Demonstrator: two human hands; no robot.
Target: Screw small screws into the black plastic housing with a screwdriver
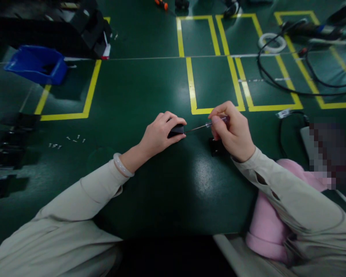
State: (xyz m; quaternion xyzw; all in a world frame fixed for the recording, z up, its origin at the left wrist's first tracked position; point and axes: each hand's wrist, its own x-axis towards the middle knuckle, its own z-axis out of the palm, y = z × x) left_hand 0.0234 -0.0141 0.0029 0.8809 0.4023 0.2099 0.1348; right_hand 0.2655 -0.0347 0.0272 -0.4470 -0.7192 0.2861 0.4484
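My left hand (pixel 160 132) is closed around a small black block-shaped part (pixel 176 131) on the green table, its thumb and fingers on opposite sides. In my right hand (pixel 232 130) is a screwdriver (pixel 209 124) with a clear handle. Its thin shaft points left, and the tip meets the right end of the black part or comes very close to it; I cannot tell which. Under my right hand lies another small black piece (pixel 215 147), partly covered. Several tiny screws (pixel 75 139) lie scattered on the table left of my left hand.
A blue bin (pixel 37 64) stands at the upper left beside a dark rack (pixel 83 29). Black parts (pixel 10 148) line the left edge. Yellow tape (pixel 193 92) marks the table. At right are a black cable (pixel 265 69), a white ring (pixel 272 43) and a person's pink sleeve (pixel 266 227).
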